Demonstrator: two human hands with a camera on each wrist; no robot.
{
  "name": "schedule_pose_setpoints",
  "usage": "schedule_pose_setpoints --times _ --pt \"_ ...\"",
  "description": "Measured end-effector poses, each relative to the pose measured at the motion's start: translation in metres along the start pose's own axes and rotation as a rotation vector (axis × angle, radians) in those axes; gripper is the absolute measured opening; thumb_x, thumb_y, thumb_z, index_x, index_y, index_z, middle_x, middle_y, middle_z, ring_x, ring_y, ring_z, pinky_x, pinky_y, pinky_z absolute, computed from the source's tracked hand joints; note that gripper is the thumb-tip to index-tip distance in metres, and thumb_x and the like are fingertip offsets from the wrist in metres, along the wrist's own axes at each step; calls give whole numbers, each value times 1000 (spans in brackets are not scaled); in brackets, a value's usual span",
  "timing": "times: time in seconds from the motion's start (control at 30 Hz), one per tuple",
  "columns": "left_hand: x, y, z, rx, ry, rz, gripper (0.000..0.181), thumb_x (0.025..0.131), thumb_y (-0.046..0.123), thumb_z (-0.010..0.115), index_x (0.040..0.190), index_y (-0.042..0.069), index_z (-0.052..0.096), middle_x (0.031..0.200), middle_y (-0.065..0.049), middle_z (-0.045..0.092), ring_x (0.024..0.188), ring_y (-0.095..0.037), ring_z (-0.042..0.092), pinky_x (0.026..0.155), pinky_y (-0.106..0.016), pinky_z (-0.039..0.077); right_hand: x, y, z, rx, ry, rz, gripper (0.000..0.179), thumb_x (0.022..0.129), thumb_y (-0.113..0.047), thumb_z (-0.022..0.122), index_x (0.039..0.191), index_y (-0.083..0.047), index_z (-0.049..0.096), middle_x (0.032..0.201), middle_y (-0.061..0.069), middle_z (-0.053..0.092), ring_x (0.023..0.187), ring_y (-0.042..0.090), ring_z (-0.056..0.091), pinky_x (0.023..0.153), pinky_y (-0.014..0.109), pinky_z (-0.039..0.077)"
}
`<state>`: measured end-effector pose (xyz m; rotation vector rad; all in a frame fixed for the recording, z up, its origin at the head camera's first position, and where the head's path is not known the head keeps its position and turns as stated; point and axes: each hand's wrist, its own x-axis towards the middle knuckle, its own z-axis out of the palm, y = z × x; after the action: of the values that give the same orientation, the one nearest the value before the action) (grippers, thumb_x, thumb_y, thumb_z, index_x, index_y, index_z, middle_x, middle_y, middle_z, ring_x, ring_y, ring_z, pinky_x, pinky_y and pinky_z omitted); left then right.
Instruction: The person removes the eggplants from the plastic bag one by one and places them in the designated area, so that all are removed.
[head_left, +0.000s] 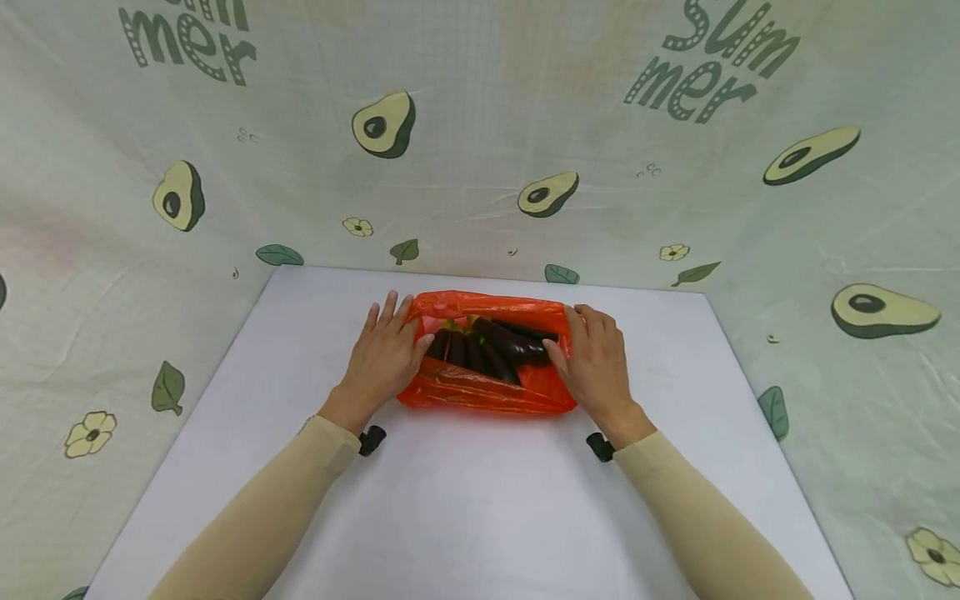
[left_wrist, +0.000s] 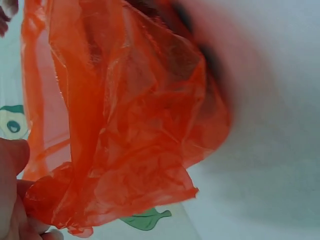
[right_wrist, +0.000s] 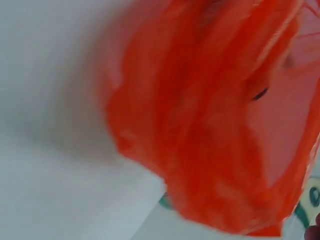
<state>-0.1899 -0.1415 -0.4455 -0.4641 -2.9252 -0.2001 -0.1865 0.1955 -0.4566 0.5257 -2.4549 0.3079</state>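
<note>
A red plastic bag lies on the white table with its mouth spread wide. Inside it rest several dark purple eggplants, their green stems showing. At the bag's left end my left hand grips the rim, thumb inside the mouth; the left wrist view shows this hand pinching the crumpled film. My right hand holds the opposite end, its thumb over the inner side. In the right wrist view the bag is blurred, and only a fingertip appears at the edge.
The white table stretches around the bag on all sides. Behind it and at both sides hangs a pale cloth printed with avocados, leaves and flowers. A small black device sits at the left wrist, another at the right.
</note>
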Motion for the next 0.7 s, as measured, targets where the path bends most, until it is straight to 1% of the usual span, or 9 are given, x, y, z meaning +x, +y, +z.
schedule_pose_setpoints --times 0.07,0.13,0.23,0.3,0.43,0.53,0.63,0.7 --pt "1 1 -1 -16 -9 -12 58 113 43 44 150 0 56 170 -18 33 163 -39 13 132 -58 14 7 -8 1 16 19 -48 62 94 -28 81 141 3 55 134 25 59 119 44 57 93 55 53" --pt "2 2 -3 -35 -18 -23 59 113 43 43 150 0 56 171 -18 33 163 -39 13 132 -58 13 14 -16 5 47 22 -105 57 95 -25 81 139 2 58 130 23 62 117 42 59 95 54 54" --pt "4 3 -4 -64 -36 -37 60 114 45 41 150 0 57 171 -18 33 163 -39 12 132 -58 11 21 -27 13 102 -19 -179 53 96 -24 79 140 0 61 131 20 63 117 39 61 102 51 54" --pt "7 5 -4 -79 -44 -44 61 114 46 39 149 -1 57 170 -18 33 163 -40 12 132 -58 10 25 -32 19 142 -64 -214 52 97 -23 78 142 -2 61 132 18 63 119 36 61 105 49 54" --pt "14 7 -5 -85 -63 -61 63 114 47 37 151 0 56 170 -18 35 163 -41 12 132 -58 10 32 -39 30 197 -167 -246 52 98 -22 78 145 -6 61 139 14 61 125 32 60 110 45 53" --pt "19 8 -6 -73 -79 -76 63 114 46 38 152 -1 54 170 -18 35 163 -41 13 132 -59 10 37 -42 40 203 -237 -250 54 98 -22 77 147 -8 60 142 11 60 130 30 58 114 45 50" --pt "21 9 -6 -76 -86 -87 61 114 44 40 153 -1 52 169 -19 36 163 -42 14 132 -59 11 41 -41 52 195 -284 -247 54 99 -22 76 149 -9 60 143 10 60 132 30 58 116 46 49" --pt "21 9 -6 -81 -84 -87 60 114 43 40 153 -1 52 168 -19 37 162 -42 15 131 -59 13 44 -41 59 181 -299 -248 54 99 -22 76 149 -10 60 142 10 61 132 30 58 116 46 49"
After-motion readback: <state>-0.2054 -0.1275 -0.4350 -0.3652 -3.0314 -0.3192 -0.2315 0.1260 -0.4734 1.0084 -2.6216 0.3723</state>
